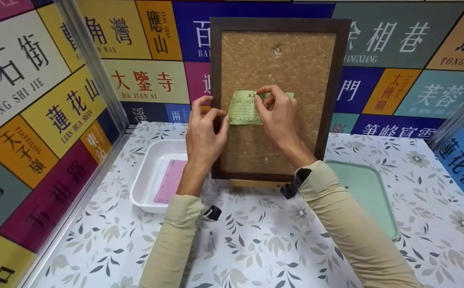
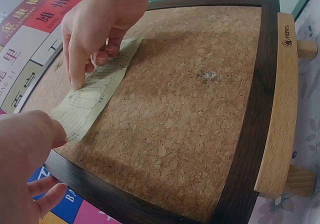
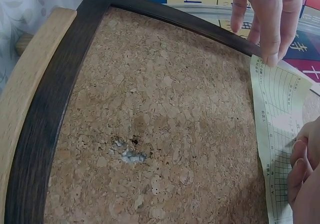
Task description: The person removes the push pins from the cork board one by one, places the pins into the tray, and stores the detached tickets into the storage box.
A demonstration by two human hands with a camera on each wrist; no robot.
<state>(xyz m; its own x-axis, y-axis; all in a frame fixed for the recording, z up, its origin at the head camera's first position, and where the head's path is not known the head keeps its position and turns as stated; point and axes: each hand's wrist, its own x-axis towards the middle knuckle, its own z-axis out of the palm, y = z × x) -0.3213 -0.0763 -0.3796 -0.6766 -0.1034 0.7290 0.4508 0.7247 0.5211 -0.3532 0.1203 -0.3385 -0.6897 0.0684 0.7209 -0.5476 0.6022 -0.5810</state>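
Note:
A pale green printed form (image 1: 241, 108) lies across the middle of a framed cork board (image 1: 271, 148). My left hand (image 1: 206, 134) pinches the form's left edge between thumb and fingertips. My right hand (image 1: 279, 112) is over the form's upper part, thumb and index finger together on a tiny shiny thing that looks like a pushpin, mostly hidden by the fingertips. In the left wrist view the right hand (image 2: 102, 34) bends over the form (image 2: 95, 96), and the right wrist view shows left fingertips (image 3: 271, 59) at its corner.
The board leans upright on a wooden easel (image 2: 280, 104). To its left, a white tray (image 1: 138, 192) holds a pink printed form (image 1: 170, 182). At right is a green tray (image 1: 369, 192), partly behind the right sleeve. Sign-patterned walls surround the floral tablecloth (image 1: 251, 240).

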